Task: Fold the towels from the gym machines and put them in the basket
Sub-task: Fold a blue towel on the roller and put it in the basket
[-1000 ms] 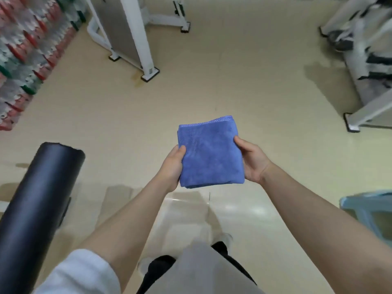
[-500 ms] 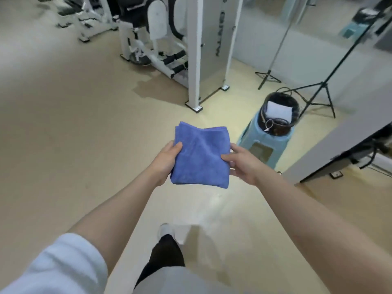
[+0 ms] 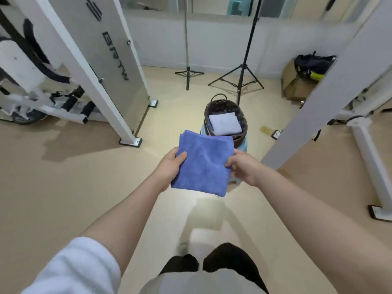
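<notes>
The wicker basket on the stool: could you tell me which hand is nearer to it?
Right. The right hand grips the blue towel just below the basket; the left hand holds the towel's opposite edge, farther to the side.

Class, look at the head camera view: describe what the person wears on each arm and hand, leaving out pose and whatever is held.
The left hand and right hand are bare: no gloves, rings or watch show. A white short sleeve covers the left upper arm; both forearms are uncovered. No sleeve shows on the right arm within the frame.
</notes>
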{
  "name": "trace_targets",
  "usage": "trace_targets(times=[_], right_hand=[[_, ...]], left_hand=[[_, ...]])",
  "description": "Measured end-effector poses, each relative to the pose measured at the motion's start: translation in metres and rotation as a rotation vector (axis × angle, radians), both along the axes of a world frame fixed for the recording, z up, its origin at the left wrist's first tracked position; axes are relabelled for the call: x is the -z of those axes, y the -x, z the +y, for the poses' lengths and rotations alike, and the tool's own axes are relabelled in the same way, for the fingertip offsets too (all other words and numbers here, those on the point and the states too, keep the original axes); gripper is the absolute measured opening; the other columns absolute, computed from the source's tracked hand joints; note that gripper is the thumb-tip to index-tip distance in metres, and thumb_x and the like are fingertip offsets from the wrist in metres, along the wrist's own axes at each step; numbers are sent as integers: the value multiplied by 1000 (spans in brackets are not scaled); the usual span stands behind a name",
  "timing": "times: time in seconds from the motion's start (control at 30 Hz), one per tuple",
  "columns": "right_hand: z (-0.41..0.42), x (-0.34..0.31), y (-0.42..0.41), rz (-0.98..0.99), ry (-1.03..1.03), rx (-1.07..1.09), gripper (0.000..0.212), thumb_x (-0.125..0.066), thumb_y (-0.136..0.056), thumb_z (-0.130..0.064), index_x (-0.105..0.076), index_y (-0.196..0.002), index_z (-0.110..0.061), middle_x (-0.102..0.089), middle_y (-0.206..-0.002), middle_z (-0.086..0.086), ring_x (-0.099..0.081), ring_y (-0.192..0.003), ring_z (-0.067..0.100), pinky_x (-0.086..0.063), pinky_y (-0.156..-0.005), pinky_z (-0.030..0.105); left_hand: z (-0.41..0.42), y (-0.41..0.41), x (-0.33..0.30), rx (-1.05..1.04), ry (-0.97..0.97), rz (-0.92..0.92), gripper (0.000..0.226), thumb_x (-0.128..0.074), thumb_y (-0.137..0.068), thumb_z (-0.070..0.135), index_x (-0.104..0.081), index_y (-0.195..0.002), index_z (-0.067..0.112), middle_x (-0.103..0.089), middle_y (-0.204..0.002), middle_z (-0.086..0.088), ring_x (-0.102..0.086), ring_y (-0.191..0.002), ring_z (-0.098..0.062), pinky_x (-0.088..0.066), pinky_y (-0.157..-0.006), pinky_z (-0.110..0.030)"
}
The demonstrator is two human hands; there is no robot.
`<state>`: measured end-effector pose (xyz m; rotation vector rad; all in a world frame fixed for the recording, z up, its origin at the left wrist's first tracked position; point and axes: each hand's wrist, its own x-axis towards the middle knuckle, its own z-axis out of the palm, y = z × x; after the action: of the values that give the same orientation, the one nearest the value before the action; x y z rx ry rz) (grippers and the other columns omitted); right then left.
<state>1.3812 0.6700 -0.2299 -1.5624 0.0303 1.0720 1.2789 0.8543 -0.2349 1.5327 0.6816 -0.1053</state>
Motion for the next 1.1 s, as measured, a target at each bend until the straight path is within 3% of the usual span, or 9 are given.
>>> trace_targets(times=[0.1,0.23,0.3,0.4,0.57,0.73,0.87,1.0,1.1], right_hand=[[-4,4,-41,49,-92,158,34,-36,-82,3,-58,-98,-17,-60,-75,-6,-55,-65,11,-46,-71,28],[-10,8,-96,152,-147,308,21,-42,-88,-9,-59,-81,-20,-61,-65,-8,-59,-54,9,-48,-51,18],[-11,8,-132,142,-117,320,23,-43,-90,-10,-57,-75,-20,-60,-66,-7,-59,-53,9,-47,-51,18],[-6,13,-184,16,-14,245,19,-45,-88,-4,-53,-94,-21,-57,-81,-1,-56,-67,12,-47,-61,24],[-5,46,-243,-115,108,235,64,-52,-83,3,-27,-135,-25,-57,-99,9,-58,-82,18,-51,-66,25],[-1,86,-279,-144,285,211,89,-54,-80,-1,1,-144,-29,-59,-102,22,-59,-81,32,-53,-87,50],[8,121,-299,-168,314,243,49,-47,-85,1,-19,-118,-22,-51,-101,10,-53,-76,25,-56,-80,51],[27,164,-312,-124,376,303,34,-48,-87,-2,-33,-103,-28,-43,-78,0,-50,-67,22,-54,-72,42],[52,191,-322,-26,392,297,31,-51,-84,-7,-46,-107,-27,-58,-77,6,-60,-76,23,-50,-80,40]], left_hand=[[5,-60,0,80,-74,22,27,-36,-99,27,-53,-118,20,-64,-110,4,-62,-92,-12,-47,-71,-24],[13,-128,9,156,-141,34,26,-35,-98,26,-53,-115,17,-63,-111,1,-60,-94,-15,-46,-72,-25],[13,-167,11,161,-148,45,24,-35,-97,23,-51,-113,15,-61,-106,1,-58,-90,-15,-44,-70,-24],[12,-222,13,160,-138,47,23,-38,-96,21,-45,-118,17,-60,-99,3,-58,-88,-16,-45,-70,-24],[12,-303,31,230,-126,64,21,-37,-95,12,-45,-113,20,-58,-103,-1,-57,-87,-15,-44,-71,-23],[19,-381,85,418,-293,71,31,-39,-94,15,-47,-123,24,-58,-115,3,-55,-102,-15,-43,-88,-29],[24,-433,130,514,-460,118,24,-46,-93,16,-36,-115,16,-54,-97,-4,-51,-87,-23,-40,-84,-35],[38,-478,166,773,-566,93,9,-39,-91,5,-38,-91,14,-48,-73,-2,-41,-66,-18,-34,-61,-20],[59,-506,193,973,-521,103,37,-29,-86,-6,-53,-76,21,-52,-78,-4,-40,-67,-18,-33,-60,-17]])
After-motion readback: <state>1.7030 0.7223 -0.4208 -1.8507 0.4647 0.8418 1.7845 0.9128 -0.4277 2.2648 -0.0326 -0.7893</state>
